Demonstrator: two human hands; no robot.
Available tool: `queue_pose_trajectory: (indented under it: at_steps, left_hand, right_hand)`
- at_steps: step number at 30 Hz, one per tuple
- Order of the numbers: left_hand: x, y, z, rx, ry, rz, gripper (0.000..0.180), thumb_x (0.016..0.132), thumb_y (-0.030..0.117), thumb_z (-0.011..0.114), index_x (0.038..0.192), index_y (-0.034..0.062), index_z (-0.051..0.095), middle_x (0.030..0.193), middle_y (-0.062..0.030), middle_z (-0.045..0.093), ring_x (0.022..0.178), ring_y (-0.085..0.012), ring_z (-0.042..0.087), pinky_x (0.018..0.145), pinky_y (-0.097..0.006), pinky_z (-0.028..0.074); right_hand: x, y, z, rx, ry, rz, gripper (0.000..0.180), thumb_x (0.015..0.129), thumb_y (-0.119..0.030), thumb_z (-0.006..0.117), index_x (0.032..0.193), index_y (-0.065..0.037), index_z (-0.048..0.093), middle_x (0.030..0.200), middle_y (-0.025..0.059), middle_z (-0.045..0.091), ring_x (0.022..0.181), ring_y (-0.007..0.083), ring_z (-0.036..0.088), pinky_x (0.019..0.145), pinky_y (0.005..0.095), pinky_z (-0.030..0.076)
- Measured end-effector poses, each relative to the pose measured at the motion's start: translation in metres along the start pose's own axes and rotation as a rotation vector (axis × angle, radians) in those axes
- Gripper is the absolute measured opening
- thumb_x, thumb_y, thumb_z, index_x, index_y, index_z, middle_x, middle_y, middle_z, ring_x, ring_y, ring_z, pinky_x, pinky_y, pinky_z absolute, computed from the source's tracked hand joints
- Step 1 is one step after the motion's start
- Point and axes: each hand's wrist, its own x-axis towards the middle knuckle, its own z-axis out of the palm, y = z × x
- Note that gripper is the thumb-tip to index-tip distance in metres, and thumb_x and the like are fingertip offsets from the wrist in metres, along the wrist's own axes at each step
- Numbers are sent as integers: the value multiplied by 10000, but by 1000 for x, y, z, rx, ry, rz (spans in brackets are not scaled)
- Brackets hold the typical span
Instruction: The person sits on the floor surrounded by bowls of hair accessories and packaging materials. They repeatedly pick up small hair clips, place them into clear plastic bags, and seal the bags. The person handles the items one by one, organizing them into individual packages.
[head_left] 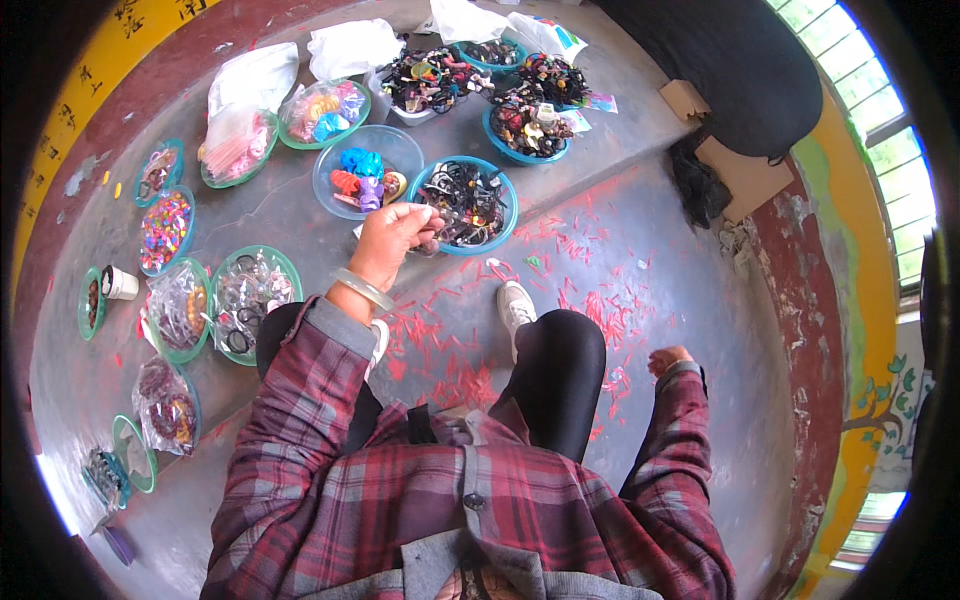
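Observation:
My left hand is raised beside a blue basin heaped with black hair ties. Its thumb and forefinger are pinched together, and whatever small thing sits between them is too unclear to name. A clear bangle circles that wrist. Just beyond the hand, a clear bowl holds blue, red and purple scrunchies. My right hand hangs low on the right above the floor, away from the bowls. Its fingers look curled, their inner side hidden.
Bowls of hair accessories crowd the raised grey ledge, including colourful small pieces and bagged bands. Red scraps litter the floor around my shoes. At right lie a black bag and cardboard near a dark covered object.

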Motion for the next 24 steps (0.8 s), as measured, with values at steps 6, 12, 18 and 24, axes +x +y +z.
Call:
queue_pose_trajectory:
  at_steps: [6,12,18,24]
  left_hand:
    - [0,1,1,-60,-19,-33,208,859,163,522,938,-23,572,876,-100,615,787,-140,595,711,-244,483]
    - [-1,2,-1,-69,0,-13,199,859,157,519,932,-22,568,873,-101,615,781,-139,594,701,-241,482]
    - [1,2,0,-79,-16,-21,207,858,158,520,937,-28,569,880,-106,611,787,-139,591,711,-245,482]
    - [-1,0,1,-61,-23,10,219,860,166,521,941,-33,568,873,-107,609,766,-143,588,700,-253,486]
  right_hand:
    - [-70,-88,12,496,-198,-451,219,823,-253,554,791,-38,579,713,81,605,636,204,594,584,318,481]
    - [-134,-150,45,515,-417,-828,185,857,-190,507,771,-39,572,722,76,597,658,171,581,623,298,477]
    - [-3,-51,37,-1186,323,-487,140,834,-166,493,835,-45,564,817,77,605,760,169,577,673,313,472]
    - [-1,-18,9,-86,-586,-291,290,845,-203,451,1047,-41,581,994,88,612,954,229,577,755,369,469]
